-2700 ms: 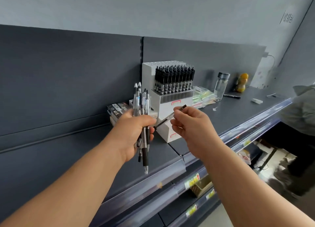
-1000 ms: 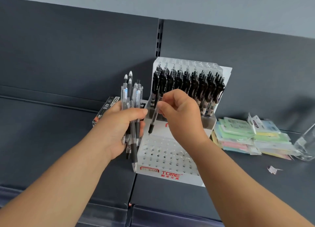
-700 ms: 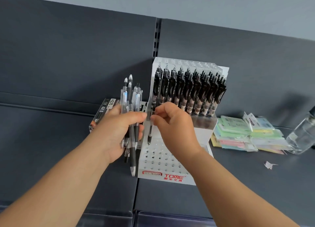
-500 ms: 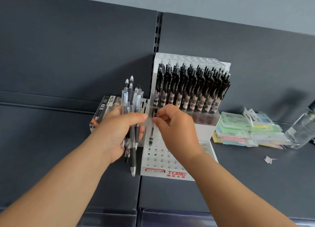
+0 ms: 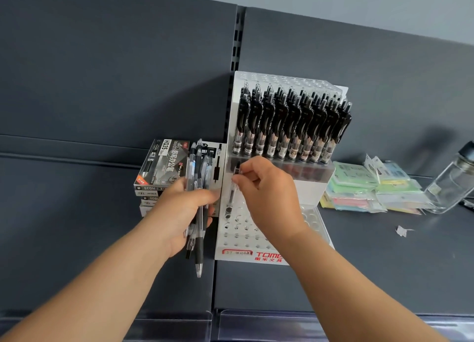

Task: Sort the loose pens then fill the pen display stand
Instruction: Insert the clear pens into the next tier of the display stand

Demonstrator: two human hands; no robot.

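Right hand (image 5: 266, 200) pinches one pen (image 5: 232, 192) upright over the lower tier of display stand (image 5: 307, 190), back-left corner; tip seemingly in a hole, view poor. Left hand (image 5: 179, 213) grips pen bundle (image 5: 198, 167) beside the stand's left edge. Risk: tilted entry jams; bundle slips.

Pen display stand (image 5: 266, 255) set on shelf (image 5: 384, 272), pens (image 5: 289, 126) seated in its upper tier; pen boxes (image 5: 161, 167) stacked to its left, packets (image 5: 359, 190) and jar (image 5: 451, 185) to its right.
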